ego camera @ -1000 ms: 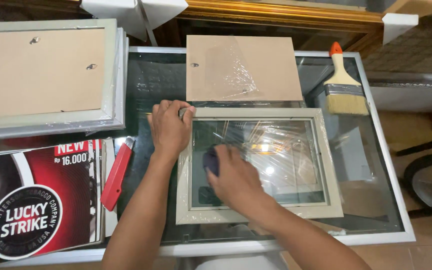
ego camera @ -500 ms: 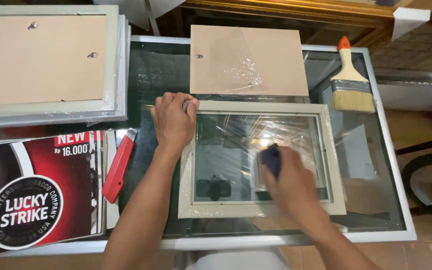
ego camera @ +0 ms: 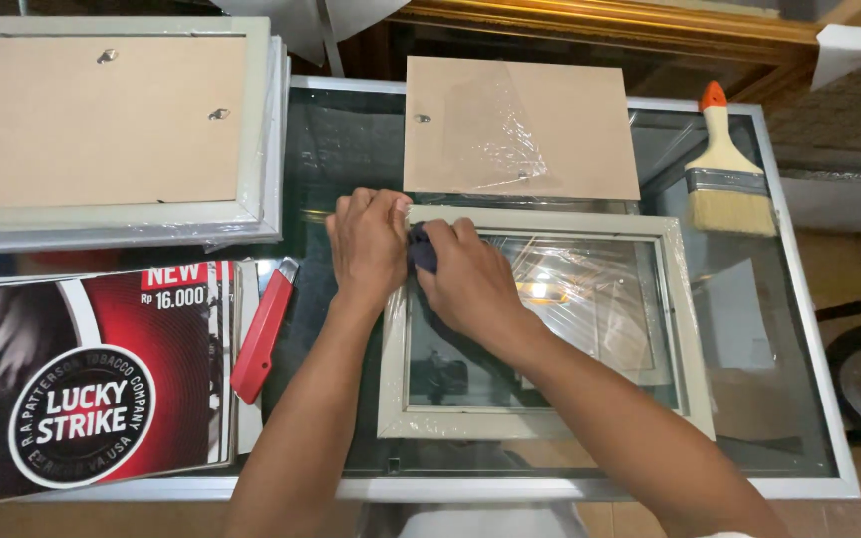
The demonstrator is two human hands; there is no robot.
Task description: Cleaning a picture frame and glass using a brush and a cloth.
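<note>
A pale picture frame [ego camera: 685, 329] with glass lies flat on a glass-topped table [ego camera: 799, 379]. My left hand [ego camera: 366, 244] presses down on the frame's top left corner. Right beside it, my right hand [ego camera: 465, 279] holds a dark blue cloth [ego camera: 421, 249] against the glass near that same corner. Loose clear plastic film [ego camera: 600, 289] covers part of the frame's glass.
A brown backing board [ego camera: 520, 125] lies just beyond the frame. A paintbrush with an orange tip [ego camera: 724, 169] rests at the back right. A red utility knife [ego camera: 263, 334] lies left of my arm. Stacked frames [ego camera: 102, 120] and a red-and-black printed board [ego camera: 82, 379] fill the left side.
My right hand has swept the cloth across the glass, from the left to the right side and back to the top left corner. My left hand stayed on the frame's corner.
</note>
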